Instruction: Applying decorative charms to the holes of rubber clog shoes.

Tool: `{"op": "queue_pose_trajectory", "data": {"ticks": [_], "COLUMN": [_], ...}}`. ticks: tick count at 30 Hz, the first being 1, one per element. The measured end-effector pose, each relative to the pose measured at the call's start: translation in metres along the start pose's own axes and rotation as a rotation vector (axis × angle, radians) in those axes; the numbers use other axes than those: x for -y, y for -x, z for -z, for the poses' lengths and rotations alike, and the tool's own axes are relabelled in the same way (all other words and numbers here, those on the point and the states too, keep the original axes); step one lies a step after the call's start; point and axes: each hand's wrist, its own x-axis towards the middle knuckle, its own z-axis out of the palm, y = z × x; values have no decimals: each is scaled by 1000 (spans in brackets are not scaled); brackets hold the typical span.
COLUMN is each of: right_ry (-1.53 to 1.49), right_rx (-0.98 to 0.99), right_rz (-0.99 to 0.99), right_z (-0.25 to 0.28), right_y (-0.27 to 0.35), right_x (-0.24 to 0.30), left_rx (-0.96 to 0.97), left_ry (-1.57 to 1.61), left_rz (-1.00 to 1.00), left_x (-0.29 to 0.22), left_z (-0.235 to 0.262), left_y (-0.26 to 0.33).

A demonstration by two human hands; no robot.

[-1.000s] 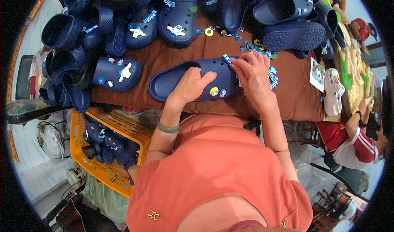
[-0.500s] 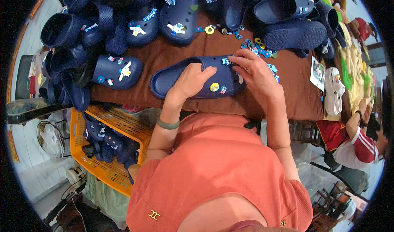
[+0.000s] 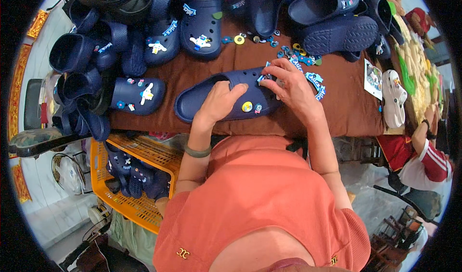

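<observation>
Both hands are working one navy clog lying crosswise on the surface: left hand clamping its middle, right hand pinching at its toe end.

A single head-worn fisheye looks steeply down, close over the brown table, edges bending toward its rim.

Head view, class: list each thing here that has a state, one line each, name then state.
Navy clog: lying on the brown table, two round charms fitted.
Left hand: pressing on the clog.
Right hand: fingertips at its toe.
Loose charms: scattered.
Orange crate: holding navy clogs.
White clog: lying apart.
</observation>
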Motion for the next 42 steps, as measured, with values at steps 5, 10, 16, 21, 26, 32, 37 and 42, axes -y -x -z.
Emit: {"op": "queue_pose_trajectory", "data": {"ticks": [5,10,16,21,26,32,37,42], "right_ry": [-13,88,49,-47,242,569,589,297], "right_rx": [-21,-86,-136,-108,-89,-75,-105,-257], "right_rz": [75,23,9,107,238,318,298,229], "right_z": [-15,-12,-22,-31,-25,-35,-44,-50], "right_y": [-5,-2,-6,-6,-5,9,12,20], "right_x": [1,2,-9,-8,-7,-4,-8,-22], "left_rx": [-8,-34,-44,-62,-39,-46,-80,-16], "left_ry": [27,-4,-125,-23,-57,-78,70,138], "left_rz": [23,15,-135,-38,-64,-31,35,19], "left_x": [-5,-23,-12,-12,-3,-6,-10,-3], "left_z": [0,1,1,-2,0,0,-4,0], "left_y": [1,6,6,2,1,-3,-1,-1]}}
